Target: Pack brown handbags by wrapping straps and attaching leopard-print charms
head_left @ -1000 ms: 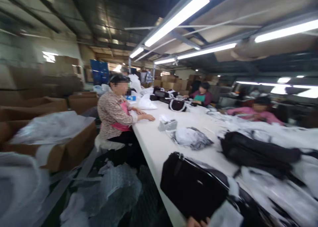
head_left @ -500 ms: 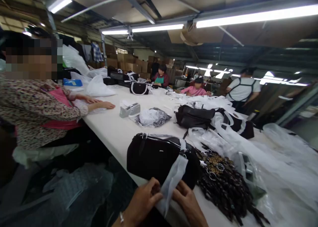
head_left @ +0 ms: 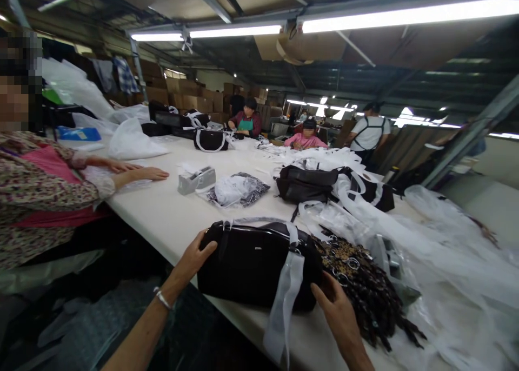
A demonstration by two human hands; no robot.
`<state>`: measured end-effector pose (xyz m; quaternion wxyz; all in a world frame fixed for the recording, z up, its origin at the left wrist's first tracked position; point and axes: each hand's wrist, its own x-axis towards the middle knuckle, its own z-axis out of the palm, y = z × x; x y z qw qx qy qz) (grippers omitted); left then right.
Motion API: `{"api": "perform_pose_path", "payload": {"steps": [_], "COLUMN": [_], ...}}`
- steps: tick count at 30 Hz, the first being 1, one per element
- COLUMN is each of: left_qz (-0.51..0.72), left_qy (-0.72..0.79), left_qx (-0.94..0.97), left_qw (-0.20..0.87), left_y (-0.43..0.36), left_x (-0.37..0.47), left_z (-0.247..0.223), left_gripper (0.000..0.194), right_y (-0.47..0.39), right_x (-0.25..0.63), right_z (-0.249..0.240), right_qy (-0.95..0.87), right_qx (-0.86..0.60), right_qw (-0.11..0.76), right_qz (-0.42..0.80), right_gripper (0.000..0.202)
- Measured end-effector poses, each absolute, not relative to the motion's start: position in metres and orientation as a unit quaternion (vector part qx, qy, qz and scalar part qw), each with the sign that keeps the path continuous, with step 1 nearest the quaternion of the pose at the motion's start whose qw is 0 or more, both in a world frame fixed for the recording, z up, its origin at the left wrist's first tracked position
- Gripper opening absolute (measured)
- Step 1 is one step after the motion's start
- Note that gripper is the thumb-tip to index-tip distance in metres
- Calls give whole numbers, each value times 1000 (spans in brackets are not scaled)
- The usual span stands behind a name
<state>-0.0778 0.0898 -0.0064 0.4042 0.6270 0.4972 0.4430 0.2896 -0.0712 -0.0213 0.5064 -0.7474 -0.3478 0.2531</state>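
A black handbag (head_left: 243, 268) lies at the near edge of the white table. My left hand (head_left: 198, 256) grips its upper left end, the thumb on the front and the fingers behind. At the lower right end, my right hand (head_left: 334, 300) holds the bag between thumb and fingers, some of them hidden behind it. A white wrapping strip (head_left: 287, 290) hangs loose from the strap ring down the front, touched by neither hand. Another wrapped strap piece runs along the bag's top.
Braided dark straps with rings (head_left: 365, 284) lie right of the bag. Beyond it are a grey tape dispenser (head_left: 197, 180), a plastic packet (head_left: 239, 190) and another black bag (head_left: 306, 184). A co-worker's hands (head_left: 150, 173) rest on the table at left.
Both my hands have let go of the white strip and moved apart to the bag's two ends. The strip now hangs free. The view has shifted slightly to the right.
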Motion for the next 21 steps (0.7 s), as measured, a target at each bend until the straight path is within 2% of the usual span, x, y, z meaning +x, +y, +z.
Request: {"api": "perform_pose_path", "payload": {"steps": [5, 9, 12, 21], "left_qz": [456, 514, 542, 646], "left_qy": [511, 521, 544, 556], "left_qx": [598, 551, 526, 465], "left_qw": [416, 401, 365, 240], "left_y": [75, 60, 54, 54], "left_x": [-64, -59, -62, -87], "left_z": [-6, -6, -3, 35], "left_gripper": [53, 46, 42, 37], "right_y": [-56, -53, -51, -13], "right_x": [289, 287, 284, 252], "right_z": [-33, -36, -31, -16], "right_qy": [-363, -380, -388, -368], "right_qx": [-759, -753, -744, -620], "right_qw": [490, 488, 492, 620], "right_qz": [230, 226, 234, 311], "right_gripper": [75, 58, 53, 48]}}
